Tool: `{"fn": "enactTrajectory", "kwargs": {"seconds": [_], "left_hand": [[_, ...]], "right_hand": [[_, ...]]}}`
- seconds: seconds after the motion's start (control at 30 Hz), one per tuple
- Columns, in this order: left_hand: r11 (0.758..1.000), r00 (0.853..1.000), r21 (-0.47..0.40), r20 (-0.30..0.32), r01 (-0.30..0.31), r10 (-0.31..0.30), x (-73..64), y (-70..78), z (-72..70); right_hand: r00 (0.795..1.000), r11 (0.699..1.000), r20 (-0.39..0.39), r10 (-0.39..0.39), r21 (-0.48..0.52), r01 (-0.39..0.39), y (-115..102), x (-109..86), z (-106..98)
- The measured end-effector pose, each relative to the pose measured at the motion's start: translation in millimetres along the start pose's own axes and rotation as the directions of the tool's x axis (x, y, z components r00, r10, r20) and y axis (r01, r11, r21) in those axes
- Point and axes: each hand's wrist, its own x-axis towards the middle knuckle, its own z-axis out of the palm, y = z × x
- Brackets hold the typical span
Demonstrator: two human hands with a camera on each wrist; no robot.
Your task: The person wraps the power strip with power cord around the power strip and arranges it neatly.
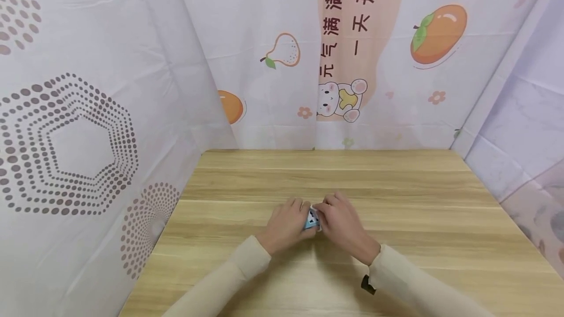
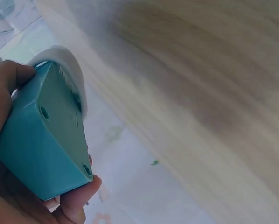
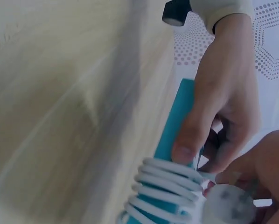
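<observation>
A small teal and white power strip [image 1: 311, 219] is held up between both hands over the table. My left hand [image 1: 285, 225] grips its teal body [image 2: 27, 144], with thumb and fingers on opposite sides. White cord [image 3: 170, 182] is wound in several loops around one end of the strip. At that end, my right hand [image 1: 343, 226] has its fingers curled at the cord and a round white plug [image 3: 228, 205], which looks blurred close to the camera. The right fingertips are partly hidden behind the plug in the right wrist view.
The wood-grain table [image 1: 246, 175] spreads below both hands. A white printed curtain [image 1: 264, 101] hangs along its back edge, with more hanging cloth [image 1: 88, 150] at the left and right. A dark wrist camera [image 1: 368, 284] sits by the right sleeve.
</observation>
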Motion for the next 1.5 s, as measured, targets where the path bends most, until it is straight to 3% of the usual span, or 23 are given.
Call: {"fn": "enactTrajectory", "kwargs": {"seconds": [0.27, 0.57, 0.77, 0.97, 1.23, 1.5], "left_hand": [[1.0, 1.0, -0.004, 0.022, -0.001, 0.001, -0.3, -11.7, 17.7], [1.0, 0.997, -0.026, 0.076, -0.014, 0.016, 2.3, -21.4, 31.7], [0.998, 0.996, -0.047, 0.087, -0.03, 0.034, 9.4, -27.5, 36.5], [0.993, 0.991, -0.113, 0.13, -0.022, 0.037, 11.9, -29.4, 40.5], [0.97, 0.964, -0.241, 0.262, 0.023, 0.043, 15.3, -38.2, 31.7], [0.972, 0.937, -0.227, 0.347, 0.058, 0.025, 9.0, -48.9, 26.9]], "right_hand": [[0.987, 0.984, 0.098, 0.131, 0.109, -0.141, 1.6, -9.4, 17.3], [0.957, 0.94, 0.17, 0.233, 0.213, -0.267, 12.6, -12.1, 27.0], [0.944, 0.914, 0.196, 0.266, 0.261, -0.312, 20.0, -7.8, 27.2], [0.92, 0.884, 0.291, 0.261, 0.31, -0.349, 21.9, -11.2, 32.2], [0.91, 0.881, 0.309, 0.276, 0.297, -0.368, 20.5, -13.3, 35.6], [0.898, 0.862, 0.289, 0.331, 0.295, -0.412, 30.3, -14.6, 27.0]]}}
